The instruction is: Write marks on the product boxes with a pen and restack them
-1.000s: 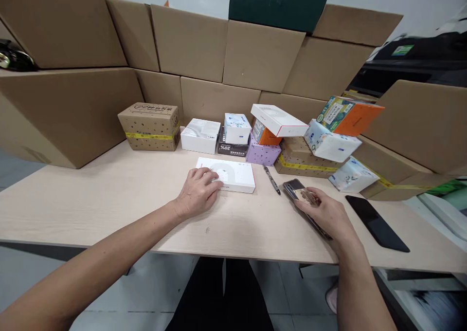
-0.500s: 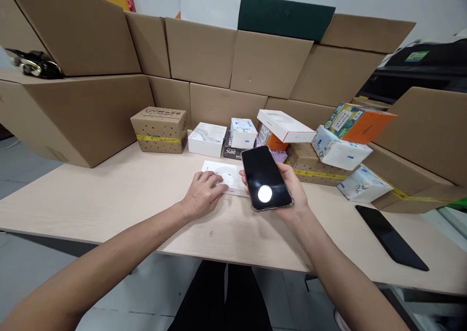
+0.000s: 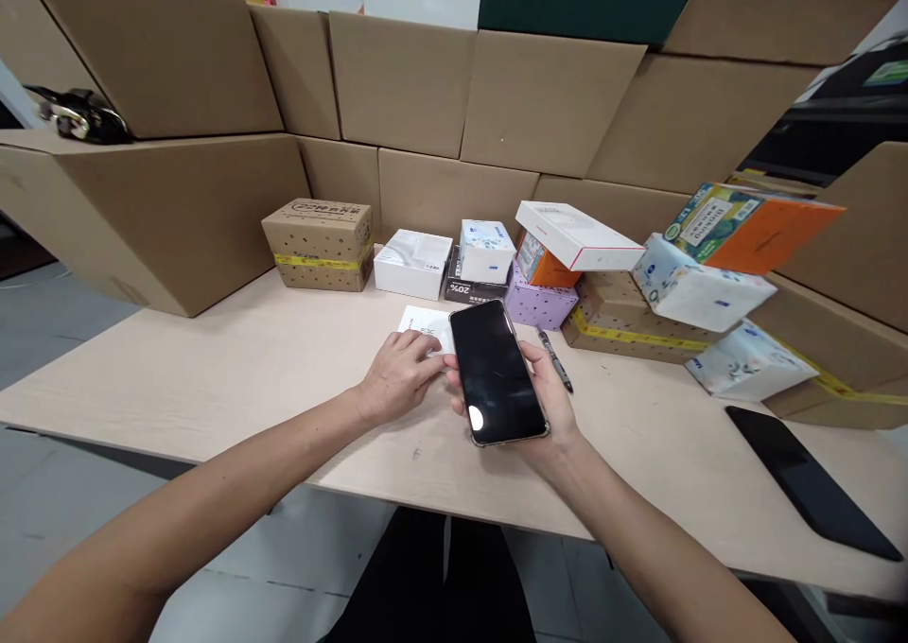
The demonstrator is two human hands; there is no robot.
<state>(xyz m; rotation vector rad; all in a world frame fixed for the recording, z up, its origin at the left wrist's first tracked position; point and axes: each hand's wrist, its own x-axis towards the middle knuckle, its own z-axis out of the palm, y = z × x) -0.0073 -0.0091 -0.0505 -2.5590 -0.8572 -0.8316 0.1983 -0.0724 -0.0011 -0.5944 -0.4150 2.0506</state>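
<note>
A black smartphone (image 3: 500,369) in a clear case lies face up in my right hand (image 3: 557,407), whose fingers wrap round its sides from below. Its screen is dark and reflects a round white light. My left hand (image 3: 401,373) rests on a flat white box (image 3: 418,319) with its fingers loosely bent and slightly apart, the thumb close to the phone's left edge. The phone and the hand cover much of this box. A dark patterned pen (image 3: 554,359) lies on the table just right of the phone.
Along the back stand a brown carton (image 3: 319,246), a white box (image 3: 412,265), a tissue pack (image 3: 486,251), a purple box (image 3: 540,301) and a tilted white box (image 3: 578,236). More cartons and tissue packs pile up at right. A black flat slab (image 3: 812,482) lies near the right edge.
The phone has come lower and a little left, nearer my left hand, and now covers more of the white box. The pen has come into sight. The camera view has shifted slightly.
</note>
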